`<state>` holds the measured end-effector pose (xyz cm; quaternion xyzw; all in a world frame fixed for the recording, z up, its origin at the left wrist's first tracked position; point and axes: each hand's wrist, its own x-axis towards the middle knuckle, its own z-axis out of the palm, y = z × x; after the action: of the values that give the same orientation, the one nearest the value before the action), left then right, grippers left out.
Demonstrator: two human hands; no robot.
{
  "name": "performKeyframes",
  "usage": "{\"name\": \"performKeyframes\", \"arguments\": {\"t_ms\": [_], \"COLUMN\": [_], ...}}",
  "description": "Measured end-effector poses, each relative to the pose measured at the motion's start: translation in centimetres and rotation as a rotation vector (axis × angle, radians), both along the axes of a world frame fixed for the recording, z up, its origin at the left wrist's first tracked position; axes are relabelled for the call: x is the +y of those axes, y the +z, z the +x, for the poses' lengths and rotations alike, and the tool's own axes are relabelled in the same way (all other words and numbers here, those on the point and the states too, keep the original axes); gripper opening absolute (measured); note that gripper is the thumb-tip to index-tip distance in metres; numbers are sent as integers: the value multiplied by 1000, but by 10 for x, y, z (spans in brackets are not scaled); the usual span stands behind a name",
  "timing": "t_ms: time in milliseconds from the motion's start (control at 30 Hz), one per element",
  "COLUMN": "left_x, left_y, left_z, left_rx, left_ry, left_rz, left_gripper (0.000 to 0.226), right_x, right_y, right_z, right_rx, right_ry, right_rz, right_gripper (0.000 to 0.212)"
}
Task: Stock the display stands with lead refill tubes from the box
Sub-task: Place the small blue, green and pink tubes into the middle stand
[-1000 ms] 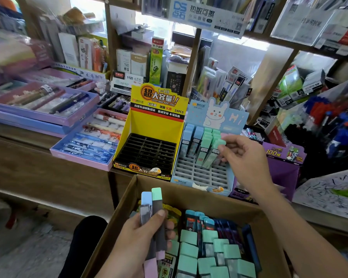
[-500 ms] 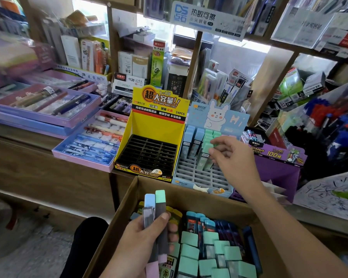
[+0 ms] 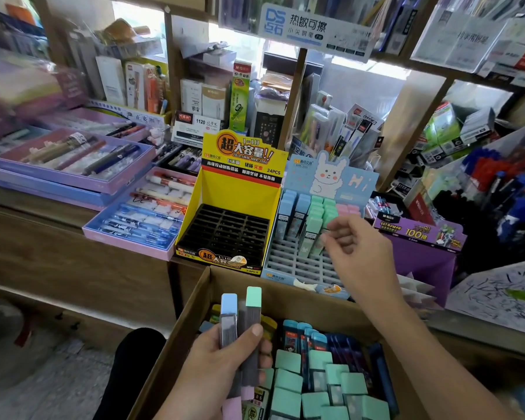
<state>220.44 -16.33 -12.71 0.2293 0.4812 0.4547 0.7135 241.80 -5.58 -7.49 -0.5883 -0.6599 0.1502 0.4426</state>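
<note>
My left hand [image 3: 222, 362] grips a small bundle of lead refill tubes [image 3: 243, 325] with blue, green and pink caps, upright over the cardboard box [image 3: 294, 295]. The box holds many more tubes [image 3: 325, 380], mostly with mint caps. My right hand [image 3: 358, 247] hovers with loosely curled fingers and holds nothing, just in front of the blue rabbit display stand [image 3: 300, 262]. Blue, green and pink tubes [image 3: 309, 219] stand in that stand's back rows. Left of it, the yellow display stand [image 3: 225, 234] has a black grid with no tubes in it.
Purple and blue pen trays [image 3: 140, 213] lie on the wooden counter at left. A purple refill display [image 3: 419, 237] stands right of the rabbit stand. Shelves packed with stationery rise behind. A dark trouser knee [image 3: 134, 359] shows left of the box.
My right hand set a green tube into the rabbit stand and has drawn back slightly, with nothing in it now. My left hand keeps its bundle over the box.
</note>
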Motion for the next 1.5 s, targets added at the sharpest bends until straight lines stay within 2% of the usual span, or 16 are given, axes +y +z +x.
{"name": "performKeyframes", "arguments": {"t_ms": [200,333,533,733,1033,1167,1233,1367,1500], "left_x": [-1,-2,-5,-5,-4,-4,-4,-3,-3], "left_y": [0,0,1,-2,-4,-5,-4,-4,-6], "left_z": [6,10,12,10,8,7,6,6,5], "left_rx": [48,79,47,-8,124,195,202,220,206], "left_ry": [-43,-103,-142,-181,-150,-135,-138,-116,-91], "left_rz": [11,22,19,-46,64,66,53,41,34], "left_gripper": [24,30,37,40,50,54,50,29,31], "right_x": [-48,-62,-63,-61,-64,-64,-63,-61,-55], "right_y": [-23,-46,-54,-53,-51,-49,-48,-41,-26], "right_z": [-15,-25,-25,-17,-15,-17,-16,-9,1], "right_rx": [208,418,664,864,869,789,749,730,676], "right_ry": [185,275,317,304,358,332,322,295,249], "right_rz": [-413,-630,-703,-693,-743,-709,-691,-640,-586], "right_gripper": [4,9,5,12,27,28,21,18,15]}}
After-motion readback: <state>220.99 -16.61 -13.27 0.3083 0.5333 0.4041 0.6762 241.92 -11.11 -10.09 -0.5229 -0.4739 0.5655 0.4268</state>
